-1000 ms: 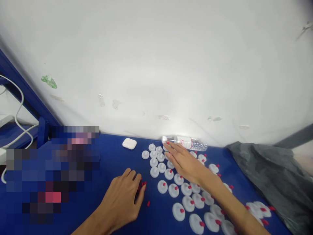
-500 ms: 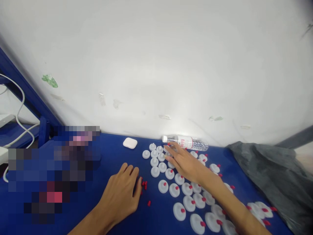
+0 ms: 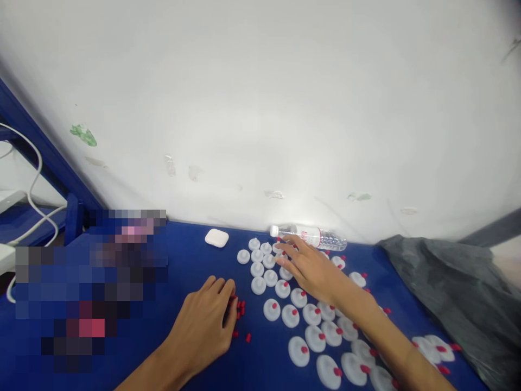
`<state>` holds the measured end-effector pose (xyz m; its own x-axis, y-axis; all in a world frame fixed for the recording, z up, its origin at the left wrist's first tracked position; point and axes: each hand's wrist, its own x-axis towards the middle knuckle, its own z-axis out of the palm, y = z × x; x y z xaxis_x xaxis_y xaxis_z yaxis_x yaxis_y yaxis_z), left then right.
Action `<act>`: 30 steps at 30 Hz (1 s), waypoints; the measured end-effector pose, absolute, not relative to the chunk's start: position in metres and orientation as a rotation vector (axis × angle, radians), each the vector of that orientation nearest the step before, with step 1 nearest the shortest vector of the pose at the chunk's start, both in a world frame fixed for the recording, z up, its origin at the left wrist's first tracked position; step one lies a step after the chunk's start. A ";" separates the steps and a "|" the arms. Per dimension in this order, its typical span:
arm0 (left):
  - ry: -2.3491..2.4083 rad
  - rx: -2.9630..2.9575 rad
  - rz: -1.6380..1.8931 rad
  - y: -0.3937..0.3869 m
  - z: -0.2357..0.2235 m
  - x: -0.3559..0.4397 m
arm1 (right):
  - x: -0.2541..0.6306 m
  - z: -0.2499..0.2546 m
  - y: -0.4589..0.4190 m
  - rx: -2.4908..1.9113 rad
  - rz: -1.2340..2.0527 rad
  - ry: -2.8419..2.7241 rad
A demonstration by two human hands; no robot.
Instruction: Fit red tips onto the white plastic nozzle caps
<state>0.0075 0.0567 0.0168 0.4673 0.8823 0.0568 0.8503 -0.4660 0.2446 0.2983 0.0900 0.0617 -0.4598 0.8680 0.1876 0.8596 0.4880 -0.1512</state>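
Observation:
My left hand (image 3: pixel 205 320) lies palm down on the blue table, fingers bent and its thumb apart from the index finger. Small red caps (image 3: pixel 242 307) lie beside and partly under its thumb; its palm side is hidden. Over the far part of a group of white discs is my right hand (image 3: pixel 313 269), with thumb and fingers apart. Its fingertips are close to a disc whose red cap (image 3: pixel 278 239) stands upright. Many discs carry a red cap, such as the near white disc (image 3: pixel 298 352). Several at the left of the group, like one bare white disc (image 3: pixel 258 285), have none.
A clear plastic bottle (image 3: pixel 334 240) lies along the wall behind my right hand. A white rounded case (image 3: pixel 217 238) sits farther left. Dark grey cloth (image 3: pixel 439 293) covers the right side. Pixelated items are at the left, near a blue frame (image 3: pixel 73 217) and white cables.
My right hand has shifted slightly right, and the red cap at its fingertips now shows upright on a disc. The left hand has moved a little to the right among the caps.

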 end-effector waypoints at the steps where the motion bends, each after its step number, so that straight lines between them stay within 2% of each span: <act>1: 1.506 2.531 0.262 0.057 0.017 0.008 | 0.298 0.063 0.090 -1.473 0.044 -2.496; 10: 1.484 2.542 0.279 0.056 0.014 0.008 | 0.298 0.053 0.093 -1.428 -0.005 -2.511; 17: 1.467 2.534 0.323 0.054 0.016 0.008 | 0.292 0.065 0.090 -1.366 -0.018 -2.515; 30: 1.448 2.503 0.516 0.051 0.014 0.010 | 0.287 0.049 0.096 -1.268 -0.031 -2.567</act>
<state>0.0096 0.0509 0.0139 0.4582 0.8669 0.1960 0.7957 -0.4984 0.3442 0.2870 0.0958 0.0492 -0.5767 0.7759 0.2557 0.7818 0.6150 -0.1028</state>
